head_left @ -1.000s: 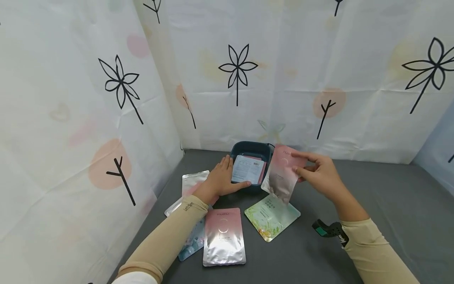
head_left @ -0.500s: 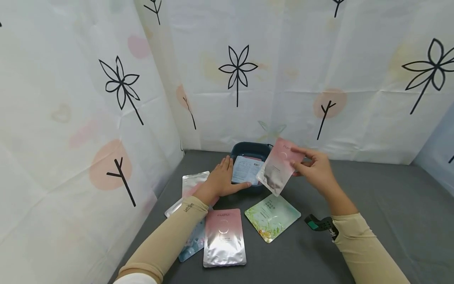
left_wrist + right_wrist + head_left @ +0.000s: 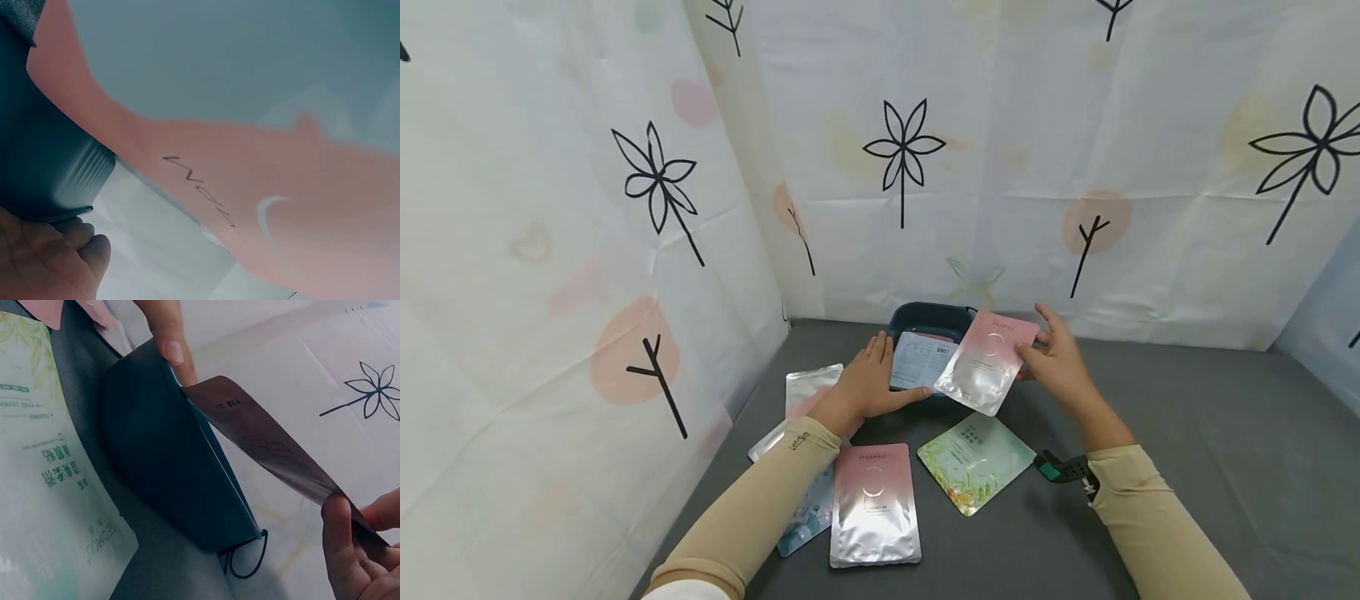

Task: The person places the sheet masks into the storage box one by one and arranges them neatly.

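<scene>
A dark blue box stands at the back of the grey table. My left hand grips its near left rim, thumb along the front edge. A white-backed sachet lies inside. My right hand pinches the top corner of a pink and silver sachet and holds it almost flat over the right side of the box. In the left wrist view this pink sachet hangs over the box. From the right wrist its underside slopes from my fingers down to the box.
Nearer me lie a second pink sachet, a green sachet, a silver sachet and a blue one under my left forearm. Patterned white curtains close off the back and left.
My right hand has moved left and down and tipped the pink sachet from hanging upright to nearly flat above the box. The left hand has stayed on the box.
</scene>
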`<control>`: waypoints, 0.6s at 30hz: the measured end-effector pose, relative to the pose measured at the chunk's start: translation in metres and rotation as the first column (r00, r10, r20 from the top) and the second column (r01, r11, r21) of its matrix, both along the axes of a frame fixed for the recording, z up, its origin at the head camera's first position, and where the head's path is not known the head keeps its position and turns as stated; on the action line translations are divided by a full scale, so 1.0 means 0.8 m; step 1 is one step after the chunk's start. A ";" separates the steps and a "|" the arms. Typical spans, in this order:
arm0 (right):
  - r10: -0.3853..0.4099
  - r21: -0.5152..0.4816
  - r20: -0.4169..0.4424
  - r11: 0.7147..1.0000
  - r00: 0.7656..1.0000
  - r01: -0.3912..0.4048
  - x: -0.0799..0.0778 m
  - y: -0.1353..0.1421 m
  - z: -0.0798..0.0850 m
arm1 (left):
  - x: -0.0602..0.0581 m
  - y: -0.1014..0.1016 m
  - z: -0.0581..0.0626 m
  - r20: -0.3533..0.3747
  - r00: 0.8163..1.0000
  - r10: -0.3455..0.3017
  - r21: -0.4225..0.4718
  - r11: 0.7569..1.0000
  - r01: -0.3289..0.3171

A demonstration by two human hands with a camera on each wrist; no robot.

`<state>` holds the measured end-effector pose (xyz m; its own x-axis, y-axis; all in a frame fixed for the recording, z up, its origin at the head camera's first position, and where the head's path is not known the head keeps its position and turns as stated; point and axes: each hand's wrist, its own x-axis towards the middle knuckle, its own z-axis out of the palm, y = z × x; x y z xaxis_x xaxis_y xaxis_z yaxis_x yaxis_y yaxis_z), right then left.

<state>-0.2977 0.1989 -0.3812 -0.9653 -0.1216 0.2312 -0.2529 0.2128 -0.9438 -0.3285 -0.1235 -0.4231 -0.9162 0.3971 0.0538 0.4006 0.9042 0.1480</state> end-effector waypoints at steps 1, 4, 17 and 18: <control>-0.003 -0.009 0.012 1.000 1.000 0.003 -0.002 -0.001 -0.002 | 0.000 0.000 -0.001 0.000 1.000 -0.001 0.000 1.000 0.001; -0.007 -0.024 0.070 1.000 0.998 0.009 -0.008 -0.006 -0.006 | 0.001 -0.001 -0.001 0.002 1.000 0.001 0.004 1.000 -0.001; 0.033 -0.083 0.290 0.997 0.956 -0.009 -0.028 -0.035 -0.015 | -0.002 -0.002 -0.002 0.003 1.000 0.010 -0.012 1.000 -0.010; 0.028 -0.072 0.295 0.997 0.955 -0.007 -0.029 -0.037 -0.017 | -0.002 -0.002 -0.001 0.006 1.000 0.007 -0.009 1.000 -0.007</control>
<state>-0.3210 0.1696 -0.3948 -0.9895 -0.1330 -0.0557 0.0365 0.1423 -0.9891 -0.3303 -0.1247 -0.4243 -0.9191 0.3914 0.0445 0.3936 0.9082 0.1425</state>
